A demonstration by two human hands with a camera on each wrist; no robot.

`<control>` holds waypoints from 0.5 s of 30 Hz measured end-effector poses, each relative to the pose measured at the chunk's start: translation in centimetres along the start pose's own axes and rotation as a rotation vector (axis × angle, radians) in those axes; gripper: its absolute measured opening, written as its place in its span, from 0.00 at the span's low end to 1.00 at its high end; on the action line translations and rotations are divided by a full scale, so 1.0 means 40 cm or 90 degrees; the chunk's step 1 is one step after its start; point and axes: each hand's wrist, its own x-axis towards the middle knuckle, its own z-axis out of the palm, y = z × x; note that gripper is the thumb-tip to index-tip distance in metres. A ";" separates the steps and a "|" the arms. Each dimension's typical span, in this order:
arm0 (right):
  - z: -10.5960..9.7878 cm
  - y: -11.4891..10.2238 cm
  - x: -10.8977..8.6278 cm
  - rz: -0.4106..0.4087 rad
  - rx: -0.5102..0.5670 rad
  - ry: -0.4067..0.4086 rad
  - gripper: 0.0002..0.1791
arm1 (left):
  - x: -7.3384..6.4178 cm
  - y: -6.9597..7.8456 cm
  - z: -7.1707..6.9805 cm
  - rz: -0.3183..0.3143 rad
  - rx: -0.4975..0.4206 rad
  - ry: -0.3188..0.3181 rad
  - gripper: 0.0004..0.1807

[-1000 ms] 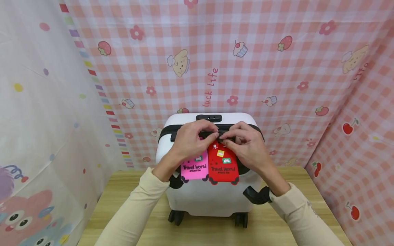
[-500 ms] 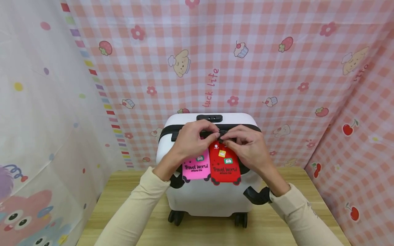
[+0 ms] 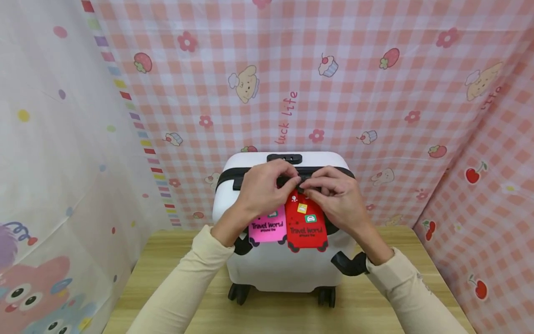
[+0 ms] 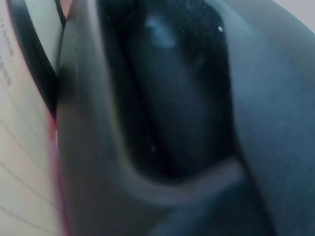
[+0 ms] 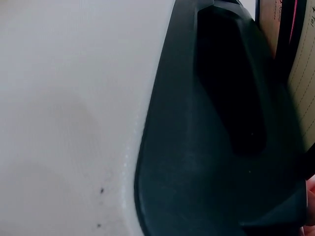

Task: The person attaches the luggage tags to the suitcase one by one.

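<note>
A white suitcase (image 3: pixel 283 271) with a black band stands on wheels in the head view. Two luggage tags hang on its front, a pink one (image 3: pixel 268 234) beside a red one (image 3: pixel 307 237). Above the red tag, my left hand (image 3: pixel 263 191) pinches a small black piece, apparently the tag's strap, between thumb and index finger. My right hand (image 3: pixel 340 197) pinches the same dark strap just to the right, the fingertips nearly meeting. Both hands hide much of the suitcase's black handle (image 5: pixel 172 162), which fills the wrist views along with the tags' lined backs (image 4: pixel 22 162).
A wooden tabletop (image 3: pixel 187 283) carries the suitcase. A combination lock (image 3: pixel 284 159) sits on its top. Pink checked cloth (image 3: pixel 275 69) hangs close behind, with a white patterned sheet (image 3: pixel 83 139) at left. A black wrist mount (image 3: pixel 349 264) juts from the right cuff.
Both tags have shifted slightly to the right. My left hand has moved a little right with them; the right hand keeps its pinch almost in place.
</note>
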 end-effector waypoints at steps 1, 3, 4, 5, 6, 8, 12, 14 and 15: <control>0.000 0.000 0.001 -0.003 -0.001 0.002 0.08 | 0.001 0.002 0.000 0.006 0.010 0.006 0.06; 0.000 0.001 0.002 -0.007 -0.002 0.004 0.08 | 0.002 0.005 0.002 0.018 0.032 0.017 0.06; 0.000 0.001 0.002 -0.008 -0.003 0.005 0.08 | 0.003 0.006 0.003 0.022 0.041 0.021 0.06; 0.000 0.002 0.002 -0.009 -0.003 0.006 0.08 | 0.003 0.007 0.004 0.023 0.049 0.024 0.06; 0.000 0.003 0.002 -0.009 -0.004 0.007 0.08 | 0.004 0.009 0.005 0.022 0.056 0.027 0.06; -0.001 0.004 0.002 -0.010 -0.005 0.009 0.08 | 0.004 0.012 0.006 0.014 0.067 0.027 0.06; -0.001 0.004 0.003 -0.001 -0.012 0.009 0.07 | 0.003 0.018 0.008 -0.010 0.067 0.022 0.06; -0.001 0.002 0.004 0.018 -0.015 0.011 0.06 | 0.002 0.018 0.008 -0.014 0.053 0.019 0.06; 0.000 0.001 0.005 0.031 -0.018 0.011 0.06 | 0.001 0.018 0.008 -0.015 0.041 0.019 0.06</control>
